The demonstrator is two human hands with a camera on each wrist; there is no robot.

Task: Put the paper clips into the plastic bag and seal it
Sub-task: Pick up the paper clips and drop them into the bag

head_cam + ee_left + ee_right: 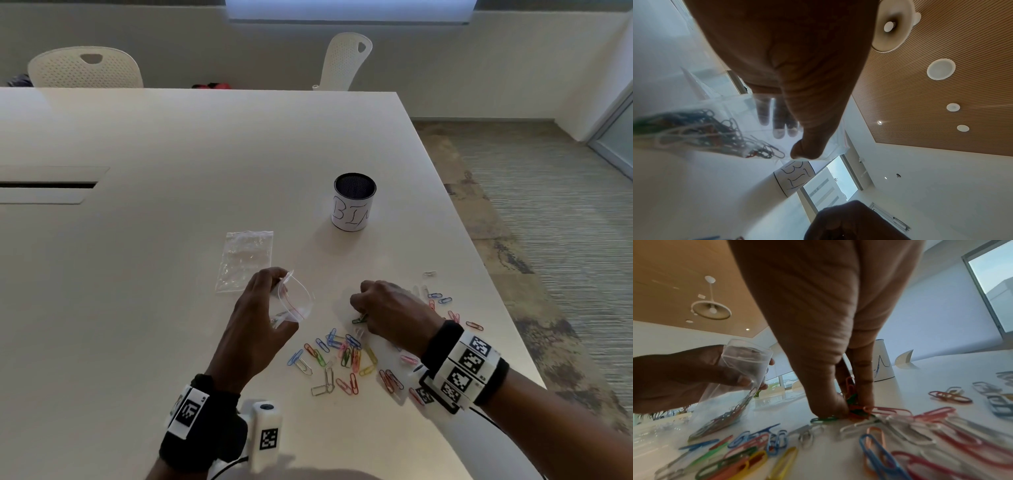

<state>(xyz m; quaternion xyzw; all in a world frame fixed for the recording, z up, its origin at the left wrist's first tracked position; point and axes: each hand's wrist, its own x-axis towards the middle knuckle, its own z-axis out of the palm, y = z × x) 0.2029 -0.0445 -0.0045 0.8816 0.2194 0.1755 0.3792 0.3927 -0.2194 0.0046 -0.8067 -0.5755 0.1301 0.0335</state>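
Note:
My left hand [265,308] holds a small clear plastic bag [294,301] just above the white table [171,144], its red-lined mouth open toward the right. Several coloured clips lie inside the bag [701,129], thumb in front, fingers behind. My right hand [383,308] is down at the table, pinching a bunch of red and green paper clips [852,400] between thumb and fingers. Many loose coloured paper clips [346,356] are scattered on the table under and around that hand [840,378].
A stack of spare clear bags [245,260] lies behind the left hand. A mesh cup labelled BIN [353,202] stands further back. The table's right edge runs close beside the right wrist. Two white chairs [85,68] stand at the far side.

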